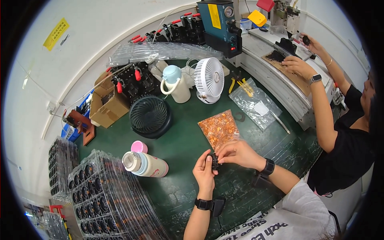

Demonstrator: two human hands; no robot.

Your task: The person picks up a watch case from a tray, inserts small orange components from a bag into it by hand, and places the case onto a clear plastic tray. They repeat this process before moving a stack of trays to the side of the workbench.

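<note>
My left hand (204, 173) grips a small black round part (214, 161) between thumb and fingers, held above the green table. At that part's right side, the fingers of my right hand (243, 154) are pinched together. Anything between those fingertips is too small to make out. Just beyond my right hand lies a clear plastic bag (218, 127) full of small orange ring-like pieces, its near corner behind my fingers. Both wrists wear black straps with small boxes.
Clear trays (102, 196) of black round parts are stacked at left. A bottle (148, 165), pink cup (139, 147), black fan (151, 116), white fan (209, 80) and jug (176, 86) stand beyond. Yellow-handled pliers (241, 83) lie by a plastic bag (258, 106). A co-worker (340, 120) handles black parts at right.
</note>
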